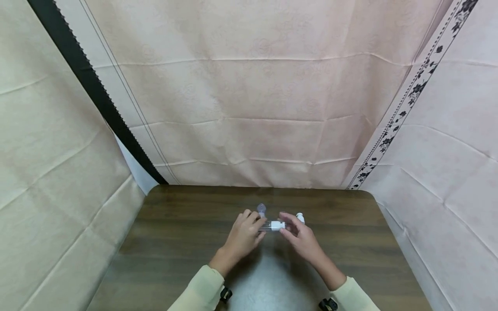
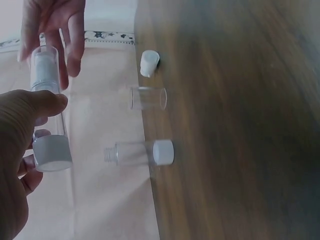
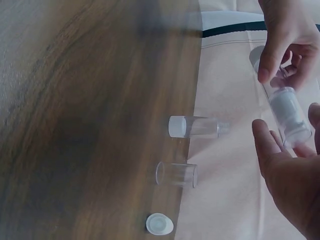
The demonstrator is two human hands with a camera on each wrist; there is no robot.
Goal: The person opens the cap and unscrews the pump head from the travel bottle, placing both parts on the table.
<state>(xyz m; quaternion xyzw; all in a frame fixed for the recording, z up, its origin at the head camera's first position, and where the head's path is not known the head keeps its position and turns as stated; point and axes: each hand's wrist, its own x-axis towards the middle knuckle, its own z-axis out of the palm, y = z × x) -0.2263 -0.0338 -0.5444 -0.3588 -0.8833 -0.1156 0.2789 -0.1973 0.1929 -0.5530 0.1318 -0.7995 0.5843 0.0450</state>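
My left hand (image 1: 242, 235) grips a clear bottle (image 2: 52, 152) with a white base and a white pump top (image 2: 45, 70) under a clear cap. In the head view the bottle lies sideways between the hands. My right hand (image 1: 305, 245) is at the capped end, thumb and fingers spread to either side of it; in the right wrist view its fingers (image 3: 265, 140) are extended. Whether they touch the cap, I cannot tell. Beyond the hands stand a second clear bottle (image 2: 134, 153) with a white base and bare threaded neck, a loose clear cap (image 2: 148, 98) and a white pump top (image 1: 300, 217).
The wooden table (image 1: 175, 242) extends around both hands, its far edge just past the loose parts. Pale cloth (image 1: 249, 108) hangs behind the table and along both sides. Black wrist cameras (image 1: 328, 304) sit at the sleeves.
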